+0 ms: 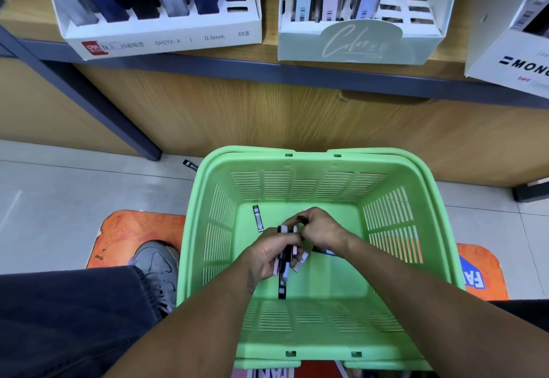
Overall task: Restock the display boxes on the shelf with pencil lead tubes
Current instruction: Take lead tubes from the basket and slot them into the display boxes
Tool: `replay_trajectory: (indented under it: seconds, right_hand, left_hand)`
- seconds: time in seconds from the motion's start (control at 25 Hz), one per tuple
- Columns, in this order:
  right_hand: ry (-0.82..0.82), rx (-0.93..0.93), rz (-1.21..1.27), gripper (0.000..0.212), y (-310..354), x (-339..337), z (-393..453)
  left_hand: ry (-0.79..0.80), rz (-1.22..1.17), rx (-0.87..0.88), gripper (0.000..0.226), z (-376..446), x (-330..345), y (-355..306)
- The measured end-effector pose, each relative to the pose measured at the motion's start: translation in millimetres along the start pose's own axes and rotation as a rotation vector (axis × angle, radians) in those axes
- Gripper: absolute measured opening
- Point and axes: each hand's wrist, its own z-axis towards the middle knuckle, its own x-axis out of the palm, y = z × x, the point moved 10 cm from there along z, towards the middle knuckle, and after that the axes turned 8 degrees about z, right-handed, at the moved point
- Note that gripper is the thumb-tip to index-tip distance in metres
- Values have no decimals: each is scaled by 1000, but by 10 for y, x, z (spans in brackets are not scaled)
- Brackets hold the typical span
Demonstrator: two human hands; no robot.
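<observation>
Both hands are down inside a green plastic basket [312,187] on the floor. My left hand [271,254] grips a bundle of pencil lead tubes [285,270], black and pale pink, that sticks out below the fingers. My right hand [319,230] pinches the top ends of the same bundle. One loose tube [258,218] lies on the basket floor to the left, another [325,250] peeks out under my right wrist. On the shelf above stand a white display box [166,39] of HB 0.5 tubes and a pale green display box [356,40] with empty slots at its right.
A third white box [514,63] stands at the shelf's right end. One tube [190,164] lies on the tiled floor beside the shelf leg [118,122]. My grey shoe [159,265] and dark trouser leg are left of the basket, over an orange mat [133,229].
</observation>
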Motion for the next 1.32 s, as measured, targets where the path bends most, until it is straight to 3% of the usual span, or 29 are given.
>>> replay_trajectory:
  seconds: [0.08, 0.24, 0.36, 0.44, 0.52, 0.6, 0.68, 0.76, 0.84, 1.0, 1.12, 1.32]
  right_hand:
    - [12, 5, -65, 48, -32, 16, 19]
    - [11, -37, 237, 58, -6, 9, 16]
    - [24, -64, 278, 56, 9, -20, -6]
    - [-25, -89, 221, 57, 25, -105, -43]
    - [-55, -82, 94, 39, 1, -201, -111]
    - [112, 60, -61, 27, -167, -93, -234]
    - [252, 130, -210, 45, -291, 59, -346]
    - [199, 41, -187, 52, -231, 100, -328]
    - [132, -36, -63, 40, -115, 75, -334]
    - [218, -145, 8, 41, 63, 165, -422]
    - [141, -186, -3, 37, 137, 128, -386]
    - [-10, -201, -298, 33, 298, 5, -330]
  left_hand:
    - [-2, -24, -15, 8, 8, -17, 25]
    - [-34, -77, 16, 12, -12, -31, -39]
    - [-45, -111, 13, 19, 5, -67, -65]
    - [-91, -182, -2, 25, 26, -143, -63]
    - [-178, -286, 12, 24, 45, -257, -97]
    - [-255, -386, 43, 23, 18, -348, -174]
    - [-282, -458, 75, 24, -1, -367, -252]
    - [-269, -508, 70, 23, -29, -310, -284]
    - [-249, -573, 45, 21, -43, -260, -270]
    - [-284, -622, -1, 15, -22, -341, -224]
    - [-236, -578, -44, 10, -16, -314, -232]
    - [-157, -519, -66, 16, -104, -206, -231]
